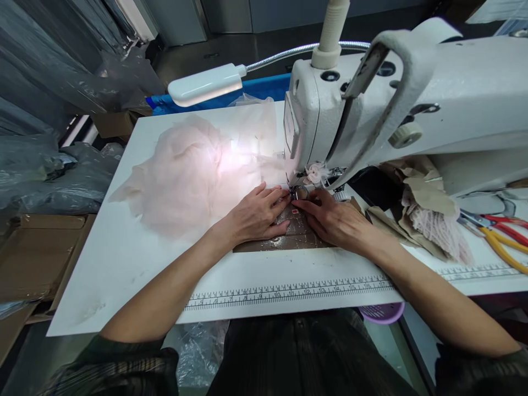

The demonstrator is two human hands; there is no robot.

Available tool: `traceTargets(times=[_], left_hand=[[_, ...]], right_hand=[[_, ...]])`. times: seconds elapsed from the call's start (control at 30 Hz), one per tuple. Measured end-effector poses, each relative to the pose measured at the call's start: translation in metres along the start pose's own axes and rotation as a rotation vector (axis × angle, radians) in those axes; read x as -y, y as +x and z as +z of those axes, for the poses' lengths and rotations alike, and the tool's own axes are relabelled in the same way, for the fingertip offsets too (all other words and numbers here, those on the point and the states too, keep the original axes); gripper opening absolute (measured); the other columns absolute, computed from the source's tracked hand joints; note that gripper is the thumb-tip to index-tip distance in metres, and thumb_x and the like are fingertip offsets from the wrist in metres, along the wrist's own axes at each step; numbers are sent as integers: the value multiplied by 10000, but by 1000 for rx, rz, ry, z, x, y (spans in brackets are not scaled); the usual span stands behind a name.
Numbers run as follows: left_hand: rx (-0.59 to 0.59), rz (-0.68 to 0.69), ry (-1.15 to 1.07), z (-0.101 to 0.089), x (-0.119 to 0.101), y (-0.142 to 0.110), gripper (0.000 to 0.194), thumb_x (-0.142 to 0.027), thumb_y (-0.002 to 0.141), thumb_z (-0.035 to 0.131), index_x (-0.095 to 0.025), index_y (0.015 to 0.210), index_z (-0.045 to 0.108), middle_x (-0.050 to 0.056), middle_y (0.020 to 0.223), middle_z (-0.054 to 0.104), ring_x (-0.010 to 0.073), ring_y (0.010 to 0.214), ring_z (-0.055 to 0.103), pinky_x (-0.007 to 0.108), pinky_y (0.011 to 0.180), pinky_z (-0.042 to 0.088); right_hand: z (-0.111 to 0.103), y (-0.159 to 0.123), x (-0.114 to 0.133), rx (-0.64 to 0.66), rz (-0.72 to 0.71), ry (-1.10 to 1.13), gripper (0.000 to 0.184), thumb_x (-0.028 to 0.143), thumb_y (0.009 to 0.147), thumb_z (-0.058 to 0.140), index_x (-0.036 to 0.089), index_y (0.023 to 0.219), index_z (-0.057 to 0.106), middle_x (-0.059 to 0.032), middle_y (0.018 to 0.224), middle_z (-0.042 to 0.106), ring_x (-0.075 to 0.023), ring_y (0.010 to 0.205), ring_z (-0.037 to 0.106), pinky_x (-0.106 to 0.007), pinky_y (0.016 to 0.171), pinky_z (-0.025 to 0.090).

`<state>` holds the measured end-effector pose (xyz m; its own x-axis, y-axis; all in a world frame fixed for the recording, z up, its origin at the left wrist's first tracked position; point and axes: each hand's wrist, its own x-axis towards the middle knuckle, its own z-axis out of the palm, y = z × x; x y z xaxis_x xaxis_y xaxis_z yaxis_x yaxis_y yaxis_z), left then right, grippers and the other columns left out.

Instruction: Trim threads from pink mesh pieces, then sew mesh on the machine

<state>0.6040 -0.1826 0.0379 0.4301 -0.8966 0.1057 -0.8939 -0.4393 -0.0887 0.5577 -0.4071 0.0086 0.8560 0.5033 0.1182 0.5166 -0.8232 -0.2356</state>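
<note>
Sheer pale pink fabric (pixel 185 176) lies bunched on the left of the white table and runs up to the needle area of the sewing machine (pixel 307 110). My left hand (pixel 264 214) rests flat on the fabric's end just left of the presser foot (pixel 293 192), fingers stretched and thumb apart. Close on the right of the foot is my right hand (pixel 332 217), its fingers curled together at the fabric's edge; its exact grip is partly hidden. A shiny brown plate (pixel 284 242) lies beneath both hands. A small pink fabric flower (pixel 317 173) sits by the needle bar.
A white lamp (pixel 206 84) on a flexible neck lights the fabric. Scissors with red and yellow handles (pixel 501 239) and crumpled scraps (pixel 433 209) lie at right. A printed ruler (pixel 289 291) runs along the table's front edge. Cardboard boxes (pixel 41 253) stand at left.
</note>
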Motion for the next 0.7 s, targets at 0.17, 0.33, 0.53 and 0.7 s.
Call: traceTargets(times=[0.17, 0.33, 0.53, 0.7], left_hand=[[40, 9, 15, -3, 6, 3, 484, -436, 950, 452, -66, 1238, 570, 196, 1254, 572, 289, 1047, 606, 495, 988, 448], [63, 6, 14, -3, 9, 4, 529, -471, 964, 417, -54, 1264, 544, 197, 1234, 561, 285, 1041, 600, 507, 984, 446], [34, -15, -54, -1, 11, 3, 488, -463, 958, 434, -94, 1262, 532, 175, 1229, 554, 286, 1097, 572, 548, 1009, 428], [-17, -55, -148, 4, 21, 1, 459, -438, 966, 431, -126, 1291, 522, 151, 1240, 557, 264, 1110, 566, 552, 1026, 416]], right_hand=[[-5, -3, -17, -111, 0, 322, 376, 327, 986, 395, 190, 1226, 650, -128, 1113, 642, -204, 835, 632, -294, 713, 490], [-12, 3, -31, -120, 132, 473, 458, 397, 1003, 334, 138, 935, 707, -85, 781, 659, -191, 677, 591, -301, 642, 477], [-11, -5, -30, -117, 118, 635, 397, 503, 960, 461, 175, 1057, 662, -87, 923, 671, -231, 833, 621, -326, 703, 515], [0, -10, -33, -178, 265, 651, 325, 428, 955, 477, 177, 995, 681, -71, 815, 658, -228, 742, 615, -332, 647, 503]])
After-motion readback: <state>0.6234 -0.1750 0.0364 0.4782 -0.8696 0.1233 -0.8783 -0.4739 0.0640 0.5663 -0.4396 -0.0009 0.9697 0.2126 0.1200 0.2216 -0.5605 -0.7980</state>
